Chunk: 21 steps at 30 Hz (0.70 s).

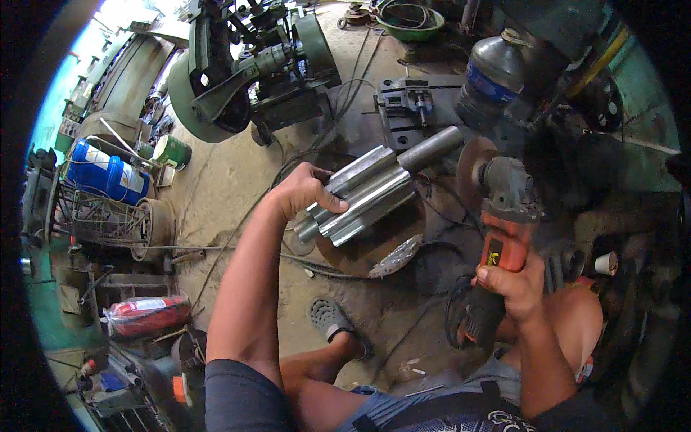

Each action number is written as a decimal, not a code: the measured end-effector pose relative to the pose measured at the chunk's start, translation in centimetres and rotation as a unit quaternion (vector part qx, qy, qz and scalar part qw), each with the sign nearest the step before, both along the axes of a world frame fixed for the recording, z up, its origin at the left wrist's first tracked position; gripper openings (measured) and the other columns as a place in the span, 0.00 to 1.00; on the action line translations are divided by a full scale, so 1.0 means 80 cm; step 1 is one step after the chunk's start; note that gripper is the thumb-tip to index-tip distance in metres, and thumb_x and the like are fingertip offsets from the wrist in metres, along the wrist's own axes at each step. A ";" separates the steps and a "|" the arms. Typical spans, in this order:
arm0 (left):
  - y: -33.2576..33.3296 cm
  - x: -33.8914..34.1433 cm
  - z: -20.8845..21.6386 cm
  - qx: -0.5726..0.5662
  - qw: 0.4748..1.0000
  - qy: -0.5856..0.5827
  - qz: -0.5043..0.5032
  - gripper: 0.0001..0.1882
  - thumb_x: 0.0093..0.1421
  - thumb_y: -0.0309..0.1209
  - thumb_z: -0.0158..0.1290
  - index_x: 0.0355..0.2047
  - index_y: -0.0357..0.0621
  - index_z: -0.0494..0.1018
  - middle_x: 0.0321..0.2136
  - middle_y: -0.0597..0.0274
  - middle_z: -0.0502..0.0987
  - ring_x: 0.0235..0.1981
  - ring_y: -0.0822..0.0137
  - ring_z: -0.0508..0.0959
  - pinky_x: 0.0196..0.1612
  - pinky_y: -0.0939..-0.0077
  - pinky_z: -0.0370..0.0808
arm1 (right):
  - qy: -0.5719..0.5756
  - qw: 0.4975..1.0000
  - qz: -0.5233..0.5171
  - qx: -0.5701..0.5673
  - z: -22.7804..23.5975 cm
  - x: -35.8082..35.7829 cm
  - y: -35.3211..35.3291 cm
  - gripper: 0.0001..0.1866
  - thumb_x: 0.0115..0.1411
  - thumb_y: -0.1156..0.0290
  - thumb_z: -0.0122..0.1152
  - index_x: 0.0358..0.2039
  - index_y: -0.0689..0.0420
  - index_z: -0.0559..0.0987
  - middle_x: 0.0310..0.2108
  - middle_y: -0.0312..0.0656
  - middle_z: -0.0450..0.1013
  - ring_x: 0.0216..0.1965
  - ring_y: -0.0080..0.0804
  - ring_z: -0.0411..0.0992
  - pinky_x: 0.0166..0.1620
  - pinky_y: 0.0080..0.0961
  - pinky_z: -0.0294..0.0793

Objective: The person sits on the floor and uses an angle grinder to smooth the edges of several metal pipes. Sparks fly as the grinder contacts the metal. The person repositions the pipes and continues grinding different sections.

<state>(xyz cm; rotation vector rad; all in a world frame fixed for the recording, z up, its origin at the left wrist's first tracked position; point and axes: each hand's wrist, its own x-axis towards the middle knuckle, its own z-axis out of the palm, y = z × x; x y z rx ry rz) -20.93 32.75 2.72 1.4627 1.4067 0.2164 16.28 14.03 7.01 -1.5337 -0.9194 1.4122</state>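
Note:
A bare-metal pinion shaft (371, 189) with long, coarse teeth lies tilted in the middle, its plain round end pointing to the far right. My left hand (302, 193) grips its near left end, the thumb across a tooth and most fingers hidden on the far side. Under the shaft is a rusty round plate (353, 255) with a shiny patch on its rim. In my right hand (520, 286) is an orange and black angle grinder (507, 230), held upright by its body. Its brownish disc (475, 171) stands close to the shaft's far end, apart from it.
A drill-press vise (407, 108) and a large plastic water bottle (495, 68) stand beyond the shaft. Green machinery (248, 79) rises at the far left. Cables (335, 272) run across the floor. Blue buckets (108, 173) and a red fire extinguisher (147, 315) are at the left.

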 end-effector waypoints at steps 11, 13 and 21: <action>-0.075 0.002 0.003 -0.057 0.994 -0.071 0.060 0.42 0.37 0.45 0.74 0.48 0.24 0.80 0.40 0.50 0.84 0.42 0.59 0.81 0.54 0.66 0.74 | 0.004 1.000 -0.024 0.015 0.011 -0.007 0.002 0.24 0.48 0.68 0.72 0.44 0.66 0.77 0.32 0.43 0.78 0.30 0.35 0.80 0.37 0.34 0.83; -0.083 0.003 0.001 -0.047 0.995 -0.068 0.054 0.42 0.33 0.41 0.73 0.49 0.26 0.80 0.39 0.53 0.84 0.41 0.61 0.81 0.53 0.69 0.74 | -0.002 1.000 -0.020 0.023 0.015 -0.007 0.004 0.24 0.48 0.68 0.72 0.43 0.67 0.77 0.31 0.44 0.78 0.29 0.35 0.80 0.36 0.34 0.84; -0.035 -0.027 -0.009 -0.047 0.998 -0.048 -0.019 0.46 0.28 0.29 0.67 0.54 0.25 0.77 0.41 0.51 0.84 0.40 0.59 0.81 0.50 0.71 0.76 | -0.012 0.999 -0.005 0.029 0.020 -0.014 0.001 0.24 0.44 0.66 0.71 0.41 0.66 0.78 0.29 0.45 0.78 0.28 0.37 0.80 0.36 0.36 0.84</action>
